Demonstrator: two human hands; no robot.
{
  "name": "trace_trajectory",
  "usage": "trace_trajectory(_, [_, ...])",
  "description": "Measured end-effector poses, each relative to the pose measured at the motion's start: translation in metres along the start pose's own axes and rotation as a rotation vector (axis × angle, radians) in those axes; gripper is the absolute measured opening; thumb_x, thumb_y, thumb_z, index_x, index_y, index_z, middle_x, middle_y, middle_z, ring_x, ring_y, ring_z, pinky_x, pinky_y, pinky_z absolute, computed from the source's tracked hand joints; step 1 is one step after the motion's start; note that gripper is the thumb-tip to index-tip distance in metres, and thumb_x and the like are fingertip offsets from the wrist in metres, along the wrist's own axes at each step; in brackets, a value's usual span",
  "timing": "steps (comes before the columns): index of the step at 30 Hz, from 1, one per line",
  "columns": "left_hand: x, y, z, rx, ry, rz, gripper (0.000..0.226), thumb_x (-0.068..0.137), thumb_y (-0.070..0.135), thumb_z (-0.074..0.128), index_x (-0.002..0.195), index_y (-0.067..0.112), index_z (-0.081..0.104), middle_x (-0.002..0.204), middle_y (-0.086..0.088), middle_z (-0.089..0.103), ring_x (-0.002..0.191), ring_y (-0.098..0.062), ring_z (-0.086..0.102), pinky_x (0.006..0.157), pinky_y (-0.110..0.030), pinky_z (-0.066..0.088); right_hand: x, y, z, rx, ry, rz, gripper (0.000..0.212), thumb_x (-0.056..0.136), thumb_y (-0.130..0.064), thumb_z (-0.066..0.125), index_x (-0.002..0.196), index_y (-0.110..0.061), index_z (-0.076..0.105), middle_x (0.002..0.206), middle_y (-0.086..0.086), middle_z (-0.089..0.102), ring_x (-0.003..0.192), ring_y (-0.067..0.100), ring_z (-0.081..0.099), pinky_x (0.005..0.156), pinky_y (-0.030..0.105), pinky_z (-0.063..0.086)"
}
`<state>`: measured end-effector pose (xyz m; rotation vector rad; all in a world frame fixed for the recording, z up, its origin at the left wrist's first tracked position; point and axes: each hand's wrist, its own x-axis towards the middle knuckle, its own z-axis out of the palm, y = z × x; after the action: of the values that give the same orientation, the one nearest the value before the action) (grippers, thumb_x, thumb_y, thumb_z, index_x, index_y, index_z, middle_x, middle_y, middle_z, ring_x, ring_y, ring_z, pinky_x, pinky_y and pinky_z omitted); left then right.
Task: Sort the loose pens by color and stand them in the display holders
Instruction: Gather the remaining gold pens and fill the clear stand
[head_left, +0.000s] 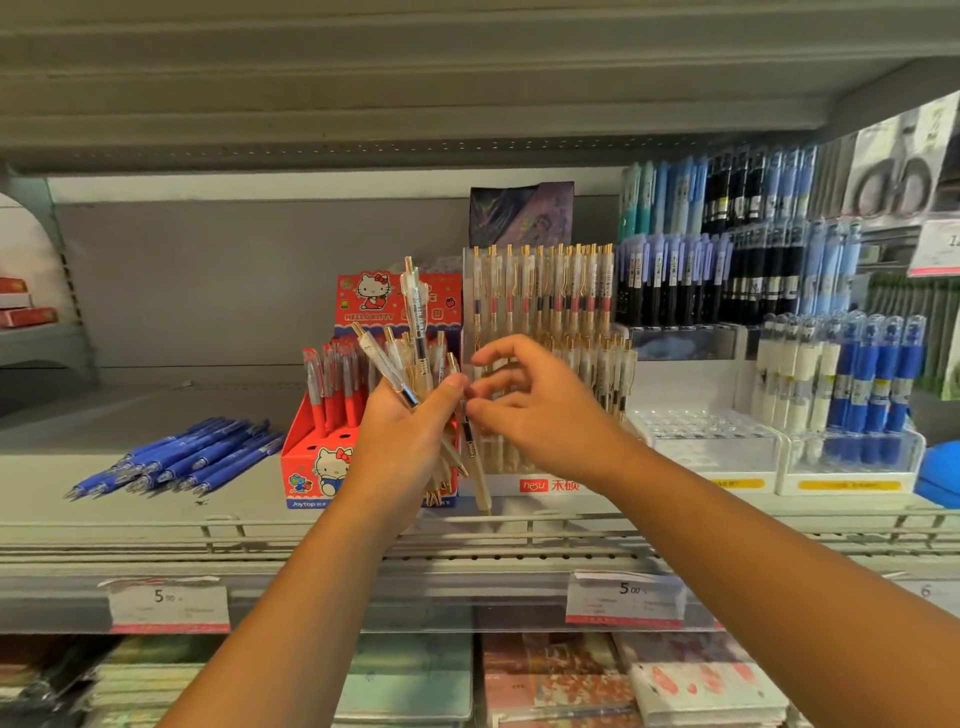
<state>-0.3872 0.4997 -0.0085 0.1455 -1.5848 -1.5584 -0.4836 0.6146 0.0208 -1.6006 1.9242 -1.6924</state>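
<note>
1. Shelf edging is carrying price tags nearest.
2. Left grip is clutching a bundle of clear pens upright.
3. Right grip is pinching one pen at the bundle's edge.
4. Behind, the display holder is standing beside a red box; blue pens are lying loose leftward.

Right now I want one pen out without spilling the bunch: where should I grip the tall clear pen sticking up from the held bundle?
I'd pinch the tall clear pen on its upper barrel, beside the clip, coming from above right. It stands clear of the bundle there, while its lower end is wedged among the others in the left hand.
</note>
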Motion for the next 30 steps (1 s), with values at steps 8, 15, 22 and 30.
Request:
trace_trajectory(8, [-0.001, 0.001, 0.001, -0.016, -0.045, 0.008, 0.02, 0.09, 0.031, 0.067, 0.11, 0.028, 0.07, 0.105, -0.005, 0.075, 0.099, -0.027, 0.071, 0.077, -0.043, 0.057, -0.007, -0.001, -0.002, 0.088, -0.009, 0.024, 0.046, 0.086, -0.005, 0.071, 0.124, -0.019, 0.05, 0.09, 0.005, 0.074, 0.081, 0.023, 0.072, 0.071, 0.034, 0.061])
trace_trajectory(15, [0.001, -0.004, -0.001, 0.029, 0.066, -0.047, 0.005, 0.093, 0.027, 0.066, 0.097, 0.029, 0.069, 0.088, 0.004, 0.076, 0.087, -0.019, 0.072, 0.077, -0.04, 0.055, -0.006, -0.004, -0.022, -0.023, 0.147, -0.078, 0.04, 0.087, -0.004, 0.069, 0.119, -0.022, 0.053, 0.091, 0.009, 0.063, 0.067, 0.027, 0.068, 0.066, 0.04, 0.062])
trace_trajectory(22, [0.0, -0.004, 0.0, 0.048, -0.021, -0.072, 0.009, 0.089, 0.032, 0.067, 0.086, 0.038, 0.073, 0.095, 0.001, 0.076, 0.095, -0.02, 0.072, 0.083, -0.042, 0.058, 0.005, 0.001, -0.032, -0.15, 0.408, -0.197, 0.034, 0.087, -0.01, 0.072, 0.112, -0.026, 0.054, 0.085, 0.001, 0.063, 0.071, 0.024, 0.067, 0.068, 0.041, 0.061])
trace_trajectory(30, [0.001, -0.007, 0.0, 0.114, -0.042, -0.054, 0.01, 0.092, 0.03, 0.067, 0.093, 0.039, 0.072, 0.09, 0.006, 0.076, 0.086, -0.014, 0.072, 0.081, -0.04, 0.056, 0.011, 0.018, -0.024, -0.246, 0.474, -0.215, 0.034, 0.084, -0.014, 0.075, 0.107, -0.029, 0.055, 0.079, -0.006, 0.062, 0.069, 0.011, 0.065, 0.065, 0.032, 0.061])
